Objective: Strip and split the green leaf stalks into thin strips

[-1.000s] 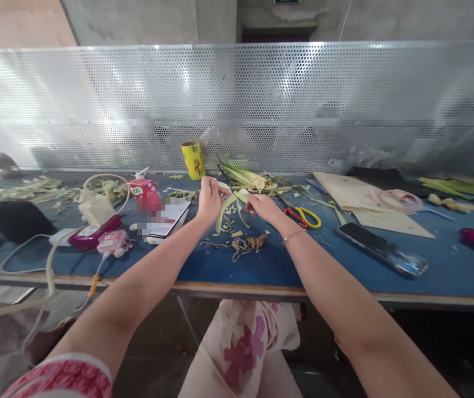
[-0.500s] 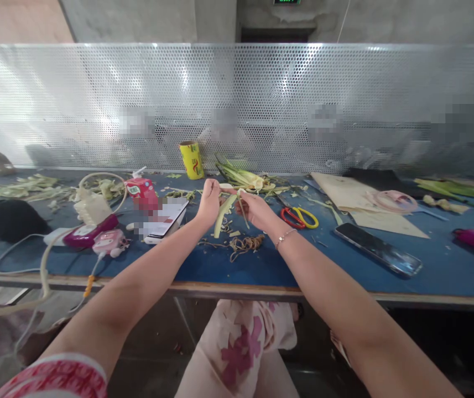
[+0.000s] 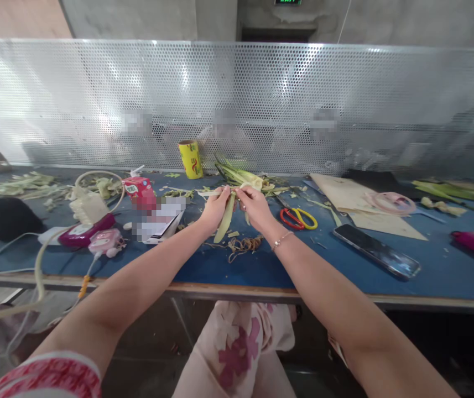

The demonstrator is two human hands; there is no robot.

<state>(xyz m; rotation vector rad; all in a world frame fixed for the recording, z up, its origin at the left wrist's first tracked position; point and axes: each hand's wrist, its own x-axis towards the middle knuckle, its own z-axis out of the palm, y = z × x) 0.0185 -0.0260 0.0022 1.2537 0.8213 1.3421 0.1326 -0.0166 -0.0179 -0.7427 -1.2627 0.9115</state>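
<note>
Close together over the middle of the blue table, my left hand (image 3: 215, 211) and my right hand (image 3: 254, 208) pinch a pale green strip of what looks like corn husk (image 3: 225, 222). Its broad end hangs down between them, and another pale piece sticks out past the left fingers. The fingertips hide where the strips meet. Just behind the hands lies a bunch of green and pale husks (image 3: 237, 174). A tangle of brown twine (image 3: 244, 246) rests on the table in front of them. Right of my right hand are scissors with red and yellow handles (image 3: 303, 218).
A yellow cylinder (image 3: 191, 160) stands by the perforated metal screen (image 3: 261, 83). Left are a pink drink carton (image 3: 139, 189), a pink charger (image 3: 106, 242) and cables. Right are a phone (image 3: 375, 251) and brown paper sheets (image 3: 340, 196). Blurred figures show behind the screen.
My hands have come closer together, the left shifting slightly right and lower. Both now meet at the top of the husk strip, which still hangs between them.
</note>
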